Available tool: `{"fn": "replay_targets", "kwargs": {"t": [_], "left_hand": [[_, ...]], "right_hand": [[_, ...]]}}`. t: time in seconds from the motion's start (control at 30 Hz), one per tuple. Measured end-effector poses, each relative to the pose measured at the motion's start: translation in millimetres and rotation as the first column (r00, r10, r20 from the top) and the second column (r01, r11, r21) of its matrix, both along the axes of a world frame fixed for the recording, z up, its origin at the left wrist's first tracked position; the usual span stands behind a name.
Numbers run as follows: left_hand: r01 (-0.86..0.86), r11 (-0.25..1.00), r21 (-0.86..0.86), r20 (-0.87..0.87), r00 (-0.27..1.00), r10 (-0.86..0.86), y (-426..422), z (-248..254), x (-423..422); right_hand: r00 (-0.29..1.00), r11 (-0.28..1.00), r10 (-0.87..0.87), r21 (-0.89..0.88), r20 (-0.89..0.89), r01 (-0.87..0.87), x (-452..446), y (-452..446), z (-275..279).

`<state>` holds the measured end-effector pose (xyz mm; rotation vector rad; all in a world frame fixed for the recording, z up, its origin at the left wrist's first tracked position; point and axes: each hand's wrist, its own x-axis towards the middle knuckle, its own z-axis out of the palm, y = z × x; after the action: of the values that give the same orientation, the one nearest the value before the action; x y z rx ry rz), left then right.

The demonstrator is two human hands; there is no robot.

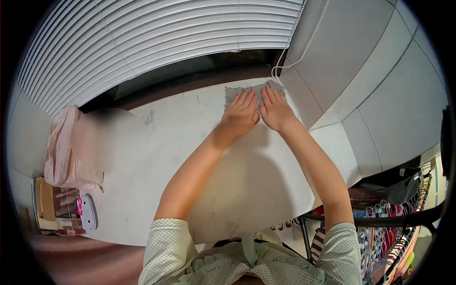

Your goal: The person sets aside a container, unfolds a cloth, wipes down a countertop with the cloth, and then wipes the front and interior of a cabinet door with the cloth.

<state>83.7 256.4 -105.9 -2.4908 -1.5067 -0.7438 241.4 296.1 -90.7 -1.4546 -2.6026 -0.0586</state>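
A grey cloth (231, 93) with a wavy edge lies flat at the far right corner of a white windowsill (175, 137). On its left part rests my left hand (241, 112), palm down, fingers stretched out. My right hand (276, 108) lies flat on the right part, its fingers extended as well. The two thumbs are close together. Both palms press on the cloth from above without gripping it, and they hide much of it. Faint dark smudges mark the white surface.
White blinds (180, 33) hang over the window behind, with a beaded cord (304, 54) dangling by my right hand. A pink bag (64, 147), a Hello Kitty-shaped item (88, 212) and a box (66, 204) stand at left. Clothes hangers (380, 228) crowd a rack at lower right.
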Motion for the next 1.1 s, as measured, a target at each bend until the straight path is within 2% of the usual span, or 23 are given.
{"fn": "replay_targets", "kwargs": {"t": [0.17, 0.27, 0.4, 0.5, 0.57, 0.67, 0.8, 0.83, 0.9, 0.97, 1.07, 1.1], "left_hand": [[0.003, 1.0, -0.031, -0.03, 1.0, -0.004, -39.9, 0.8, -30.9], [0.015, 0.997, -0.071, -0.048, 0.999, -0.019, -77.4, 4.5, -49.3], [0.134, 0.989, -0.061, -0.055, 0.989, -0.137, -144.3, 17.5, -75.2], [0.111, 0.981, -0.161, -0.129, 0.983, -0.133, -205.4, 27.3, -82.7], [0.12, 0.961, -0.249, -0.132, 0.979, -0.156, -246.8, 38.1, -84.2], [0.142, 0.936, -0.321, -0.132, 0.972, -0.192, -275.9, 48.2, -94.1], [0.143, 0.948, -0.285, -0.168, 0.966, -0.196, -269.3, 41.5, -113.0], [0.097, 0.973, -0.208, -0.285, 0.946, -0.155, -256.7, 28.7, -120.2], [0.096, 0.99, -0.101, -0.327, 0.937, -0.124, -232.7, 16.2, -143.9], [-0.082, 0.981, -0.176, -0.253, 0.967, 0.036, -214.4, 17.1, -158.4], [-0.131, 0.986, -0.106, -0.097, 0.988, 0.121, -205.8, 7.4, -178.5], [-0.144, 0.987, -0.073, -0.096, 0.986, 0.137, -211.1, 9.1, -179.0]], "right_hand": [[0.998, 0.998, 0.057, 0.016, -0.019, -0.057, -18.6, -49.1, 1.0], [0.978, 0.974, 0.184, 0.151, -0.103, -0.167, -28.3, -90.2, -5.1], [0.936, 0.964, 0.263, 0.1, -0.234, -0.246, -44.6, -168.7, 7.7], [0.922, 0.955, 0.297, 0.058, -0.247, -0.292, -50.6, -225.4, 17.0], [0.926, 0.949, 0.301, -0.024, -0.228, -0.315, -54.0, -261.7, 30.0], [0.916, 0.938, 0.325, -0.046, -0.235, -0.344, -59.8, -292.2, 37.2], [0.897, 0.926, 0.372, 0.029, -0.239, -0.376, -72.5, -282.1, 27.8], [0.89, 0.924, 0.38, 0.058, -0.252, -0.378, -80.6, -271.9, 19.3], [0.89, 0.923, 0.385, 0.133, -0.245, -0.362, -100.7, -251.0, 5.2], [0.904, 0.922, 0.368, 0.213, -0.218, -0.324, -128.4, -231.5, -4.3], [0.925, 0.923, 0.323, 0.282, -0.202, -0.261, -158.4, -219.1, -10.7], [0.931, 0.926, 0.305, 0.289, -0.2, -0.241, -163.7, -220.2, -10.2]]}}
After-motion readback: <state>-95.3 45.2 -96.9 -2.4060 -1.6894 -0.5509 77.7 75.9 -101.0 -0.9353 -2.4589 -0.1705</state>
